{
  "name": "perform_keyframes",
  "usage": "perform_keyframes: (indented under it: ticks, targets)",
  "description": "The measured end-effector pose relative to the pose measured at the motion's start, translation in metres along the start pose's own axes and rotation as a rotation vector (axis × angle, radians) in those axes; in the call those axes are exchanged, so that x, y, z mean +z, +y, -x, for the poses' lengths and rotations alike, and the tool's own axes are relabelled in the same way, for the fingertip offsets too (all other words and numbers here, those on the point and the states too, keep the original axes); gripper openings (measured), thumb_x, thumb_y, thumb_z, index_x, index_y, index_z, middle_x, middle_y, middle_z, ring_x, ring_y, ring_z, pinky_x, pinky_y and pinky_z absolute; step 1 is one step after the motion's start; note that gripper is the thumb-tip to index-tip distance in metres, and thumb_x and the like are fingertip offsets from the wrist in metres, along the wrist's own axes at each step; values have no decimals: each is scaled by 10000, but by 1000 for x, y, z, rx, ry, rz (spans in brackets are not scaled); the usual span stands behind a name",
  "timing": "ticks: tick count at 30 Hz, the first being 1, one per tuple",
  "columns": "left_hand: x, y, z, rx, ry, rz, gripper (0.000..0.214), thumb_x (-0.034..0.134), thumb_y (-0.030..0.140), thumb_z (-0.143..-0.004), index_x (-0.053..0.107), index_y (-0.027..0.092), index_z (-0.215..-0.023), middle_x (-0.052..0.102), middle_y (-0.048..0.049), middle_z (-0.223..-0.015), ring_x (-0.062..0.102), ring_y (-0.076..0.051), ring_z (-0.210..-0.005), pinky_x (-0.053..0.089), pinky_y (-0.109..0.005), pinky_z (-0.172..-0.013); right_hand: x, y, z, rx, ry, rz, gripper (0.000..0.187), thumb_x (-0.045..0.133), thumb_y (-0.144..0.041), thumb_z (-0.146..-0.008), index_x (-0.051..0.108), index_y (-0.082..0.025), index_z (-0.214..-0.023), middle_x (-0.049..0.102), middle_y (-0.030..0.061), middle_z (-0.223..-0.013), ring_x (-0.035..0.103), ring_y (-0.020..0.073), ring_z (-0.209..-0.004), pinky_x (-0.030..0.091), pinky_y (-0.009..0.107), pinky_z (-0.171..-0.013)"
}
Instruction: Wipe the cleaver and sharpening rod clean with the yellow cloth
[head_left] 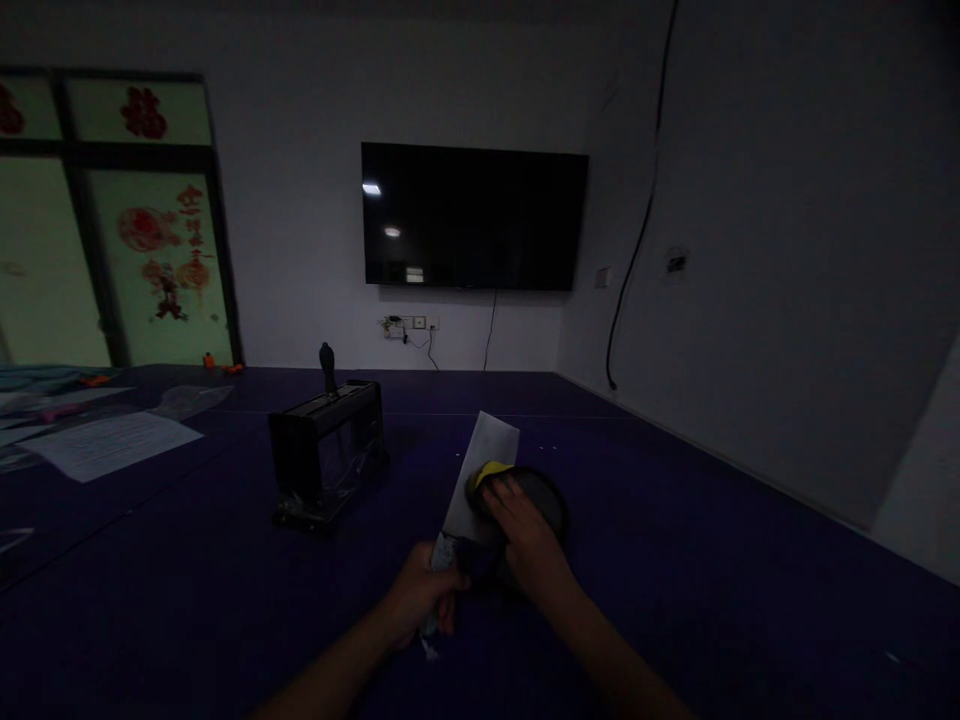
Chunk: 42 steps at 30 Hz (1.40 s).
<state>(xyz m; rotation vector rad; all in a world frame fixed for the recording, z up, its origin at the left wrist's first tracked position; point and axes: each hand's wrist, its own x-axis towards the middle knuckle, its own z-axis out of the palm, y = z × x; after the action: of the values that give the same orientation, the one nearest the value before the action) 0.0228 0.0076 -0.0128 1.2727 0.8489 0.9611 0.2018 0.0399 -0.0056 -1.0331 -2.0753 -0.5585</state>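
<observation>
The left hand (429, 592) is closed tight round the handle of a cleaver (480, 478), and the broad pale blade is held tilted up and away from the fist. The right hand (526, 535) is laid on the blade's face, fingers curled down over a yellow sponge (491, 472), which is pinned against the steel at the fingertips.

Just under and beyond the right hand a dark round dish (553, 498) is seen on the table (712, 560). What is in it cannot be told in this gloom.

Ahead of the left hand and off to its left, a black box (326, 455) with a see-through side is stood on the dark blue top. One dark handle (328, 368) is poked up out of its top slot, and nothing more inside can be made out.

Farther out to the left, sheets of paper (112, 442) are spread flat. Well beyond both hands, a television (472, 215) is hung unlit on the far wall.
</observation>
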Motion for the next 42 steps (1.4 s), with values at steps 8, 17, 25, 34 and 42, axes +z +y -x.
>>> perform_keyframes:
  ticks: [8, 17, 25, 34, 42]
  targets:
    - [0, 1, 1, 6, -1, 18, 173, 590, 269, -552, 444, 188, -507, 393, 70, -265, 411, -104, -232, 257, -172, -285, 5, 3, 2, 38, 62, -31, 862, 249, 124, -587, 341, -209, -1376, 470, 71, -1344, 223, 200, -1344, 354, 459, -1042]
    - [1, -2, -2, -9, 2, -13, 172, 600, 273, -549, 455, 184, -529, 418, 64, -272, 393, -99, -225, 274, -179, -281, -2, -7, 3, -17, 22, -30, 850, 275, 101, -548, 388, -158, -1350, 463, 84, -1352, 216, 202, -1346, 358, 445, -1042]
    - [0, -4, -3, -27, -4, -53, 119, 574, 249, -546, 492, 165, -530, 442, 47, -278, 420, -111, -238, 291, -180, -283, -11, -19, -3, -144, 8, 10, 806, 301, 82, -528, 487, -146, -1279, 503, 77, -1319, 271, 211, -1326, 386, 425, -1022]
    - [-1, -5, -1, -20, -16, -29, 165, 603, 259, -557, 464, 172, -535, 424, 65, -282, 408, -99, -234, 275, -174, -295, -6, 4, -3, -114, 56, 36, 808, 302, 84, -549, 438, -136, -1314, 472, 98, -1342, 197, 216, -1350, 396, 428, -1012]
    - [-2, -2, -3, -11, -30, 6, 168, 587, 266, -544, 439, 189, -521, 400, 73, -267, 408, -112, -226, 247, -176, -268, 5, 12, 1, 95, 125, 51, 818, 262, 115, -569, 426, -167, -1319, 486, 94, -1325, 241, 197, -1336, 362, 446, -1036]
